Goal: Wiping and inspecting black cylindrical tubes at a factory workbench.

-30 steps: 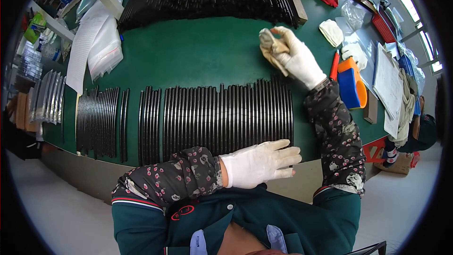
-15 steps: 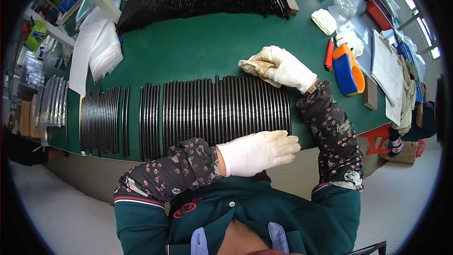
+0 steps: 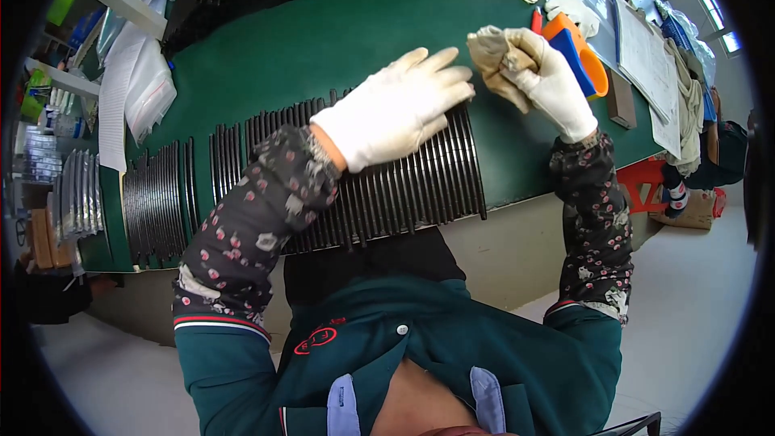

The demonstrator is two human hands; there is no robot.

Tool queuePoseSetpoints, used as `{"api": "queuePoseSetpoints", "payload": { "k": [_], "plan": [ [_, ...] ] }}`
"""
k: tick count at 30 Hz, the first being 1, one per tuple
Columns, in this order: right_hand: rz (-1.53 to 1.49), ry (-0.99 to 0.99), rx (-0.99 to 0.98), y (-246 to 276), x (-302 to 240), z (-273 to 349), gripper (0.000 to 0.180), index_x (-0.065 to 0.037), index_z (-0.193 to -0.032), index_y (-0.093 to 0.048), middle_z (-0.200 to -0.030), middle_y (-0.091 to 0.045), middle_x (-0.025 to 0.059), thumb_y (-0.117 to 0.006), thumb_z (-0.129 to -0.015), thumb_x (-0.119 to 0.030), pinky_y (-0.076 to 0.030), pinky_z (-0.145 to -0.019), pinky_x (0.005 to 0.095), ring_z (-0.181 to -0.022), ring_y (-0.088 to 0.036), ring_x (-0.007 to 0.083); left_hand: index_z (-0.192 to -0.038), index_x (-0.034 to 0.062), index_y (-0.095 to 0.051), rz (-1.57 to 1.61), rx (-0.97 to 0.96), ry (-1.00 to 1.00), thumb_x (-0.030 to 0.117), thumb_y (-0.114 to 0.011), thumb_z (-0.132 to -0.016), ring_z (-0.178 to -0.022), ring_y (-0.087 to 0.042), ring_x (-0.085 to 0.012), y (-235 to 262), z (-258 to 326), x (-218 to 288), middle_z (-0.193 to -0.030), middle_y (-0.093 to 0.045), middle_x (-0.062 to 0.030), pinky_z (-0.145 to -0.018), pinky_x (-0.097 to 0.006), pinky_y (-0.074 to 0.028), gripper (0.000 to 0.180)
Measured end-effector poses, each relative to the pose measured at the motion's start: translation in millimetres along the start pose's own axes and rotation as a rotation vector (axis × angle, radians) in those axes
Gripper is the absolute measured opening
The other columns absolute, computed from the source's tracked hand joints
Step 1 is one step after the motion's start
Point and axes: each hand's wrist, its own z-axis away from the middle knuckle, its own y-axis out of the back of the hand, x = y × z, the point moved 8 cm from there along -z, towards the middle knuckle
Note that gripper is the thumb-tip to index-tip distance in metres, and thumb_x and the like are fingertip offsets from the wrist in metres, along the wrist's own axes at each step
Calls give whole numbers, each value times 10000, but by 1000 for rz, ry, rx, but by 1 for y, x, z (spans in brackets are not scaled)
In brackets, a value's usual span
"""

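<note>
One cloth [image 3: 488, 63] is gripped by the right hand [image 3: 554, 87], two o'clock, left hand [image 3: 394, 110] splayed; wiping rods [image 3: 404, 194] seemingly needs cloth lowered.

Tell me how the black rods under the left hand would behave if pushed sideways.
The black rods look slim and rounded, so they may roll. Lying closely side by side, a pushed one would probably nudge its neighbours. Their shiny streaks suggest a smooth, possibly slippery surface.
</note>
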Motion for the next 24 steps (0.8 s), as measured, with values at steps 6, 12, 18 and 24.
{"api": "queuePoseSetpoints", "payload": {
  "k": [6,12,18,24],
  "plan": [
    [251,277,-192,-66,-53,58,357,-98,-1059,-628,-976,-620,90,-684,-716,-15,-484,-809,394,-906,-586,307,-1324,84,-490,-178,-110,-27,288,-536,-905,-1363,-351,-313,-47,-6,-7,-1448,-407,-113,-1121,-478,-286,469],
    [-29,312,-718,-85,-101,107,358,-120,-1011,-632,-922,-621,59,-659,-675,0,-506,-741,381,-839,-601,297,-1363,83,-452,-133,-146,-4,293,-515,-912,-1372,-339,-311,-50,-5,-7,-1447,-408,-120,-1122,-471,-284,501],
    [397,413,-399,-99,-78,80,329,-95,-1027,-633,-944,-634,91,-653,-700,-64,-518,-723,374,-869,-624,295,-1356,88,-459,-147,-150,-2,301,-522,-913,-1373,-336,-301,-49,-9,-7,-1442,-411,-119,-1126,-465,-282,496],
    [-67,459,-390,-89,-122,78,313,-104,-1038,-630,-827,-619,70,-658,-727,-76,-522,-622,357,-701,-624,276,-1362,94,-454,-138,-183,25,316,-526,-922,-1378,-332,-295,-50,-9,-8,-1451,-403,-110,-1124,-462,-286,498]
  ]
}}
